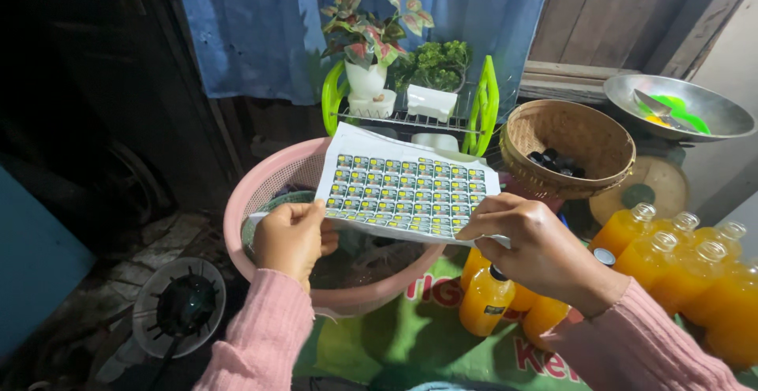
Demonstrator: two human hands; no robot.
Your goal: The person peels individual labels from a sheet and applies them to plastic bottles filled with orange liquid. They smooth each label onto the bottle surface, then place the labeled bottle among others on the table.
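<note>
A white sheet of small printed stickers [404, 187] is held up in front of me, above a pink plastic basin [260, 190]. My left hand [290, 239] pinches the sheet's lower left edge. My right hand [530, 243] pinches its lower right corner, fingers closed on the paper. Just below my right hand stands a bottle of orange drink with a black cap [486, 300], with two more orange bottles beside it. Both my sleeves are pink knit.
Several capless orange bottles [681, 269] crowd the right on a green printed mat [410, 336]. A woven basket [570, 145] holds dark caps. Behind are a metal bowl [685, 107], a green wire rack with potted plants [410, 95], a blue curtain, and a fan [180, 306] on the floor at left.
</note>
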